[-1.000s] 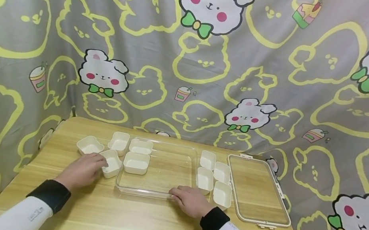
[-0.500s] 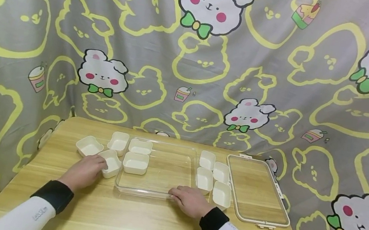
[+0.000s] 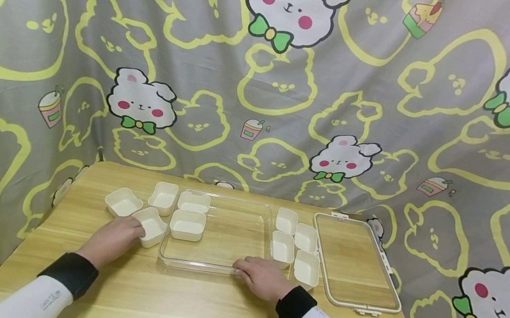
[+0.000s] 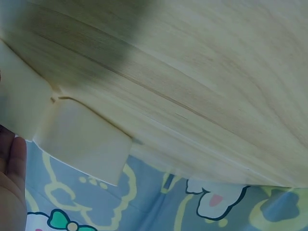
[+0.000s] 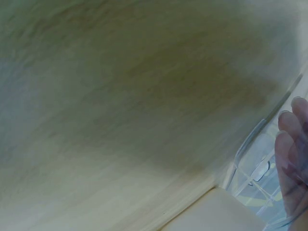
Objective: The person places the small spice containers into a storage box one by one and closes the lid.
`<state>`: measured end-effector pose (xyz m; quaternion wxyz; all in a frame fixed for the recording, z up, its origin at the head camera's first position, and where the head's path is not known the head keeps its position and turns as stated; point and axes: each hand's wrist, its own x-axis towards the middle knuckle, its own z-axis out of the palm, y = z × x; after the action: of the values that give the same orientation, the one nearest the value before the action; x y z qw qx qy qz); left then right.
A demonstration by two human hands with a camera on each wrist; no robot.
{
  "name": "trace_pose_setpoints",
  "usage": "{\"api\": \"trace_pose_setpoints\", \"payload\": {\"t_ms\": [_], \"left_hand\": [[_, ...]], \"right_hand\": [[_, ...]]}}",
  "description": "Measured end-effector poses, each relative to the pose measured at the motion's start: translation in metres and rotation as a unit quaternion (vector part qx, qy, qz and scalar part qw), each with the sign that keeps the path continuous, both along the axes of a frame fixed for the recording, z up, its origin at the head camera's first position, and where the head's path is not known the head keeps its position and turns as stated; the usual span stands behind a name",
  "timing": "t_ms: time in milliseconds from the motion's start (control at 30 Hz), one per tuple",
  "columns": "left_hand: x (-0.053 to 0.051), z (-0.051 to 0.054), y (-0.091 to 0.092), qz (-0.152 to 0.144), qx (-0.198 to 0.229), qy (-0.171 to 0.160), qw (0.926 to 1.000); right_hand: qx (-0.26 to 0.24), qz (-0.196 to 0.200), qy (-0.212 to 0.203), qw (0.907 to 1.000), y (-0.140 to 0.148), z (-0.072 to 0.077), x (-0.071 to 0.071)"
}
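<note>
In the head view my left hand pinches the near left wall of a cream box, just left of the clear container. The left wrist view shows only part of that hand, beside the box and a second box. My right hand rests its fingers on the container's front rim near the right corner; in the right wrist view those fingers look nearly straight. Two cream boxes stand inside the container along its left side.
Two more cream boxes stand left of the container. Several others stand along its right side. A clear lid with a cream frame lies at the right. A patterned curtain hangs behind the wooden table.
The left hand and the box it pinches have shifted slightly left, opening a little more space beside the container. The right hand has stayed where it was.
</note>
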<state>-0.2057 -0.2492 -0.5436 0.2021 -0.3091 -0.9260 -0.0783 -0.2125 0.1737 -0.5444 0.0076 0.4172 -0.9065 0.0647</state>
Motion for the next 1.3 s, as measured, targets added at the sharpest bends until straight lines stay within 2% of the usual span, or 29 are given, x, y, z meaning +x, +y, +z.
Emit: {"api": "trace_pose_setpoints", "payload": {"t_ms": [167, 400, 633, 767, 967, 1167, 1300], "left_hand": [[0.003, 0.0, -0.003, -0.005, -0.007, -0.004, 1.0], [0.011, 0.005, -0.004, 0.0, -0.008, -0.027, 0.9996], [0.018, 0.005, -0.007, 0.005, -0.01, -0.023, 0.9997], [0.023, 0.008, -0.007, 0.01, -0.01, -0.024, 0.9996], [0.027, 0.015, -0.008, 0.019, 0.016, -0.026, 0.9993], [0.028, 0.02, -0.008, 0.012, 0.052, -0.015, 0.9985], [0.029, 0.03, -0.005, 0.01, 0.073, -0.013, 0.9972]], "right_hand": [[0.003, -0.002, 0.003, 1.0, 0.0, 0.0, 0.0], [0.001, 0.001, 0.002, 1.0, 0.001, 0.001, 0.0], [0.0, 0.003, 0.003, 1.0, 0.0, 0.002, 0.0], [-0.001, 0.002, 0.002, 1.0, 0.001, 0.001, 0.0], [-0.003, 0.001, 0.002, 1.0, 0.002, 0.0, -0.001], [-0.003, 0.0, 0.002, 1.0, 0.002, -0.002, -0.001], [-0.005, 0.001, 0.002, 1.0, 0.002, -0.002, -0.001]]}}
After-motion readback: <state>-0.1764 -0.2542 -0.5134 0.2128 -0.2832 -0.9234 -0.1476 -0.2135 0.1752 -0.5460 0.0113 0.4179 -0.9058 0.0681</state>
